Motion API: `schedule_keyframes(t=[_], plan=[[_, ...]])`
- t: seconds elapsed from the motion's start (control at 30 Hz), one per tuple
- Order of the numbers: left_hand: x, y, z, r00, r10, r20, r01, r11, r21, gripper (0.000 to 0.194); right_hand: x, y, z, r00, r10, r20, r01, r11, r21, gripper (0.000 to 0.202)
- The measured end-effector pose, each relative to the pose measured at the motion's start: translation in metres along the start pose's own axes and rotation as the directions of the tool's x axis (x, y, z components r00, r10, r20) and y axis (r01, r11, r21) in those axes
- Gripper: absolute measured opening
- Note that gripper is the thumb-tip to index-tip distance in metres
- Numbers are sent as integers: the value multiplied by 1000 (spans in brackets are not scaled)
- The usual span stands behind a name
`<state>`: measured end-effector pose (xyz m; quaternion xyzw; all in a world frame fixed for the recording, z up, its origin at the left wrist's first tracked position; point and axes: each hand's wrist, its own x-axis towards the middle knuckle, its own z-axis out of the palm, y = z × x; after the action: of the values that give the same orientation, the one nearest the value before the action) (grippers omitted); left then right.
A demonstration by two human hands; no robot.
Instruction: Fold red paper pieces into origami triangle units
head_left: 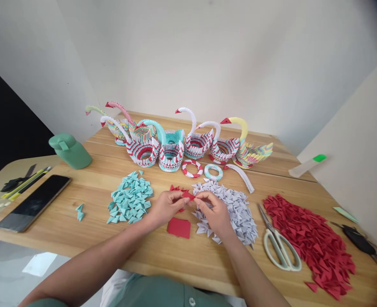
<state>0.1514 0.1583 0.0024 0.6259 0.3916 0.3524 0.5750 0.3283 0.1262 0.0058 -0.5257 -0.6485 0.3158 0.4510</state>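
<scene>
pinching a small red paper between two hands

the red piece [188,195] is held up in front of the body, over the table [95,192], squarely between the left hand [169,208] and the right hand [214,213]. both hands are clamped on it by thumbs and fingertips, one from each side, so neither is nearer. its longer side seems to run crosswise from hand to hand, but the fingers cover too much to be certain. the red rectangle [179,227] lies flat on the near side of the piece, a little to its left – closer to the left hand than to the right – with its longer edge also running roughly left to right.

the held paper looks matte and crisp, with a pointed outline. just beyond it sits a small cluster of red bits [177,187], partly hidden by the fingers. the pale lavender heap [239,213], all sharp little folded triangles, spreads behind and beside the right hand; a turquoise heap [131,198] of similar triangles lies beyond the left forearm. farther right, pale-handled scissors [276,243] rest beside a big red heap [310,238]. at the back stand ridged paper swans [198,145] with curved necks – basket-like bodies, spiky rims – on smooth, grained wood.
</scene>
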Motion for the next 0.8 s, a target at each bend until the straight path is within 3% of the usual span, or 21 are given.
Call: schedule_keyframes(t=[0.13, 0.5, 0.8], plan=[[1, -2, -1, 999, -19, 33, 21, 998, -54, 36, 0, 2, 0, 996, 88, -3, -88, 994, 67, 16], [1, 1, 0, 997, -26, 68, 33, 994, -101, 34, 0, 3, -1, 995, 100, 8, -101, 991, 92, 15], [2, 5, 4, 996, -29, 85, 48, 970, -239, 33, -4, 1, 4, 997, -34, -74, 31, 999, -36, 13]])
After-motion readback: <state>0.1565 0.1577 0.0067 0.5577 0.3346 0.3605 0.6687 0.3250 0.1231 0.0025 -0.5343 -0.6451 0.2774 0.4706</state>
